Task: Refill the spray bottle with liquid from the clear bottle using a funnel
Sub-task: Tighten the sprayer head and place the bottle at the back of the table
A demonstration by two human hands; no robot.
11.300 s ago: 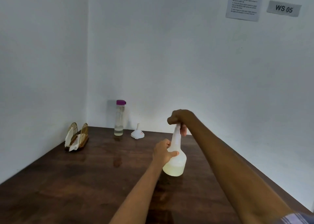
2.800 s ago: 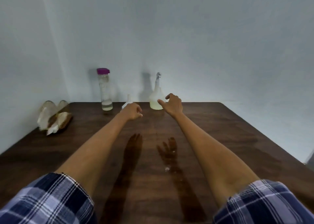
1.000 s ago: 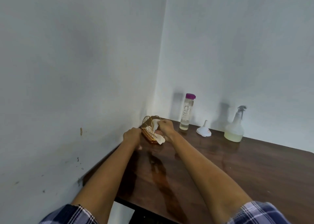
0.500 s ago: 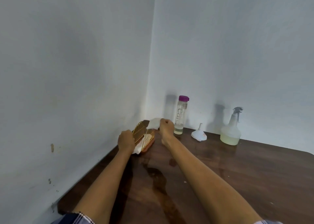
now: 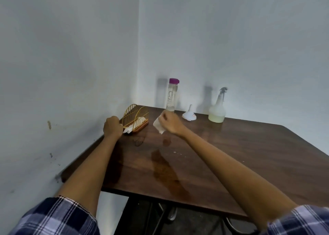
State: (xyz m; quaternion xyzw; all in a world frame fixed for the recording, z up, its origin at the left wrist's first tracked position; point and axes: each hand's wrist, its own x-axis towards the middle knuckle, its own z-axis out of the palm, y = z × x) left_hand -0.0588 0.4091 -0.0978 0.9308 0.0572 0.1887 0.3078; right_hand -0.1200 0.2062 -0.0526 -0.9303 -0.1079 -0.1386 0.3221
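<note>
Head view: our left hand [image 5: 112, 128] is clamped on the napkin holder [image 5: 136, 117]; our right hand [image 5: 170, 122] pinches a tissue [image 5: 158, 126]. Capped clear bottle [image 5: 171, 95], funnel [image 5: 189, 115] and spray bottle [image 5: 217, 109] stand apart along the back wall on the table [image 5: 231, 154].

bare forearms, short blue-and-white plaid sleeves [image 5: 58, 217] on both arms

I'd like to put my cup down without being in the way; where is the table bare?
The right side of the table, in front of the spray bottle, is bare. The back-left corner is crowded: napkin holder, clear bottle, funnel, both hands.
</note>
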